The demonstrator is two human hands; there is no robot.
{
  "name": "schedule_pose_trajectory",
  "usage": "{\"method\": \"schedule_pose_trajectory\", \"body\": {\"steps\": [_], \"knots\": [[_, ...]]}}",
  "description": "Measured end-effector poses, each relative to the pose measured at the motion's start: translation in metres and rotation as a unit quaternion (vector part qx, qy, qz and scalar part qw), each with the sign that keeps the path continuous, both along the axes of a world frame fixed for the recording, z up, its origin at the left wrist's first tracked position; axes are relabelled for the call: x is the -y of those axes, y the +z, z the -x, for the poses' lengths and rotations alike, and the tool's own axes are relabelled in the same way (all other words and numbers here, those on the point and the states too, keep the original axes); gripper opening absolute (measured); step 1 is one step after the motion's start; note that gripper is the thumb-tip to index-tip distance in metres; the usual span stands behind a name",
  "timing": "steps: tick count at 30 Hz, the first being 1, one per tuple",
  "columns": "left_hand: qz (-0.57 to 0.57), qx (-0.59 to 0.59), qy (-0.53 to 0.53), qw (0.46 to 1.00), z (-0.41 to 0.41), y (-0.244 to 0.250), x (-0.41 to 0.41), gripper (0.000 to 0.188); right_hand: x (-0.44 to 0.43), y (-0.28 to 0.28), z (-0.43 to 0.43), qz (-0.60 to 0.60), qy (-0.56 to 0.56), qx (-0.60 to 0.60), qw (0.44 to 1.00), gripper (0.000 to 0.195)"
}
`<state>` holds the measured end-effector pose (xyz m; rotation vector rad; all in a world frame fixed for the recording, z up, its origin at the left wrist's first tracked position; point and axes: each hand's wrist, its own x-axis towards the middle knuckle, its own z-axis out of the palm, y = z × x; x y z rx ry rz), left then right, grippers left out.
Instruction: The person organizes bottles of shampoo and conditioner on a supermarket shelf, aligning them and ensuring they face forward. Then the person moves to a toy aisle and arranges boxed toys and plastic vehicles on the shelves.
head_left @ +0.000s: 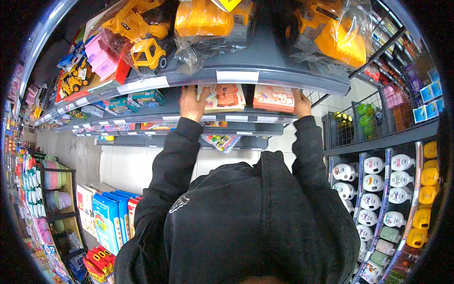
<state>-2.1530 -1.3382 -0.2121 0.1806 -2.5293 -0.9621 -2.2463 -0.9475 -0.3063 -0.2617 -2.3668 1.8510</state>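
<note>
On the second shelf (pixel 212 117), under the overhanging top shelf, lie two piles of flat printed items. My left hand (pixel 193 103) is at the left edge of the cream pile (pixel 225 96), which has a pink cartoon animal on top; its fingertips are partly under the upper shelf's edge. At the right edge of the pink-and-white pile (pixel 273 98) is my right hand (pixel 302 103), its fingers partly hidden. A gap separates the two piles. Whether either hand grips its pile cannot be told.
Bagged yellow toy trucks (pixel 205 19) stand on the top shelf (pixel 248 60), whose front edge overhangs my hands. Small boxed toys (pixel 146 98) lie to the left. A wire basket rack (pixel 369 117) and white bottles (pixel 374 165) are at the right. Blue bags (pixel 106 216) stand low at left.
</note>
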Motion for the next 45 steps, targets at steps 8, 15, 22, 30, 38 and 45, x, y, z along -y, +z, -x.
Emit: {"method": "schedule_pose_trajectory", "body": {"steps": [8, 15, 22, 30, 38, 45], "knots": [[-0.135, 0.262, -0.009, 0.956, -0.004, -0.049, 0.024, 0.055, 0.003, -0.004, -0.014, -0.377, -0.167, -0.175, 0.894, 0.034], [0.01, 0.035, 0.012, 0.999, 0.004, -0.14, 0.066, 0.06, 0.139, 0.06, -0.064, -0.194, 0.067, -0.205, 0.957, 0.034], [-0.37, 0.223, -0.05, 0.9, -0.006, -0.042, 0.016, 0.056, 0.179, 0.02, -0.043, -0.222, 0.146, -0.003, 0.964, 0.053], [-0.447, 0.15, -0.203, 0.858, -0.011, 0.0, -0.016, 0.044, 0.101, 0.048, -0.058, 0.219, 0.085, 0.045, 0.971, 0.047], [-0.019, 0.134, -0.038, 0.99, 0.016, -0.083, 0.04, 0.069, 0.017, 0.03, -0.019, -0.238, -0.108, -0.116, 0.958, 0.033], [-0.111, 0.231, -0.025, 0.966, 0.01, -0.1, 0.022, 0.062, 0.033, 0.045, -0.045, -0.445, -0.219, -0.15, 0.856, 0.029]]}}
